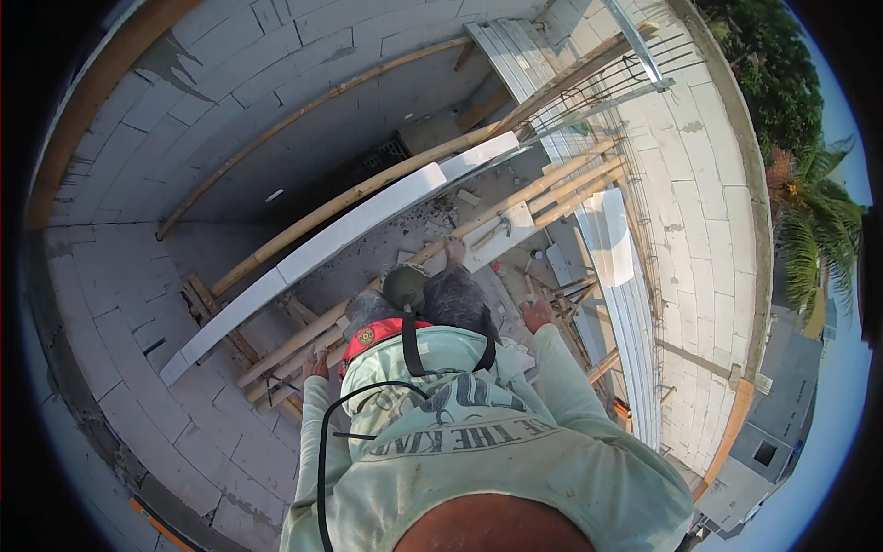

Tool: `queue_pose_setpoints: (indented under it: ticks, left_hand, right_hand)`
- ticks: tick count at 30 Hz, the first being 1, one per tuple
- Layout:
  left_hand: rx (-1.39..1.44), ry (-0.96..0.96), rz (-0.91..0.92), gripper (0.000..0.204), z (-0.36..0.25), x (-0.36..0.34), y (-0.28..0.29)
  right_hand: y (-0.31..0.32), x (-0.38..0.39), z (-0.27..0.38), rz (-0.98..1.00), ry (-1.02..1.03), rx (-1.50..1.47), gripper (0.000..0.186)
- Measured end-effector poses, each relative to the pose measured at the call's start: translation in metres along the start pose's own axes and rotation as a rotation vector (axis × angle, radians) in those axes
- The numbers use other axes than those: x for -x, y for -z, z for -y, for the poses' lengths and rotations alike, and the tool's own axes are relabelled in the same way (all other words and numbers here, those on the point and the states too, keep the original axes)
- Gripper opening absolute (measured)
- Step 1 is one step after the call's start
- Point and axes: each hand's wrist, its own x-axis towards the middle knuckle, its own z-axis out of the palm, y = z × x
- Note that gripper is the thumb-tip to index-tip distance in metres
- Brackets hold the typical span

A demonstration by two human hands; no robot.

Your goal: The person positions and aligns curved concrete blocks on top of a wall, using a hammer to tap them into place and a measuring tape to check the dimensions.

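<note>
My left hand (pixel 315 363) hangs low beside my hip, over bamboo poles (pixel 258 373), its fingers loosely apart; whether it touches them I cannot tell. My right hand (pixel 536 315) is out beside my other hip, empty, with fingers apart. Between my legs sits a grey, rounded container (pixel 403 283), partly hidden. My bare foot (pixel 455 248) is on a pole. Just beyond it a hand tool (pixel 487 237) lies by a white block (pixel 510 241). A long row of white blocks (pixel 340 225) runs diagonally ahead of me.
Block walls (pixel 120 304) surround a deep space with a rubble-strewn floor (pixel 432 221). A thicker bamboo pole (pixel 276 241) runs behind the block row. Corrugated metal sheets (pixel 635 350) and steel bars (pixel 625 74) line the right side. Trees (pixel 800 230) and a roof (pixel 777 414) stand beyond the wall.
</note>
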Motion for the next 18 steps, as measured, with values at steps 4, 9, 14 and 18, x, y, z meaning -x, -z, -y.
queue_pose_setpoints:
  ticks: [4, 9, 14, 18]
  left_hand:
    - [-0.125, -0.042, -0.036, 0.066, 0.019, -0.01, -0.004]
    - [-0.109, -0.12, -0.062, 0.065, 0.021, -0.02, -0.015]
    - [0.045, -0.087, -0.201, 0.062, -0.015, 0.001, -0.025]
    - [-0.02, 0.054, -0.248, 0.06, -0.016, 0.026, -0.033]
  right_hand:
    - [0.025, -0.039, -0.024, -0.251, 0.048, -0.158, 0.05]
    - [0.138, -0.084, 0.014, -0.449, 0.036, -0.623, 0.045]
    - [0.289, -0.148, 0.057, -0.874, 0.374, -0.491, 0.054]
    - [0.397, -0.129, 0.137, -1.269, 0.645, -0.081, 0.065]
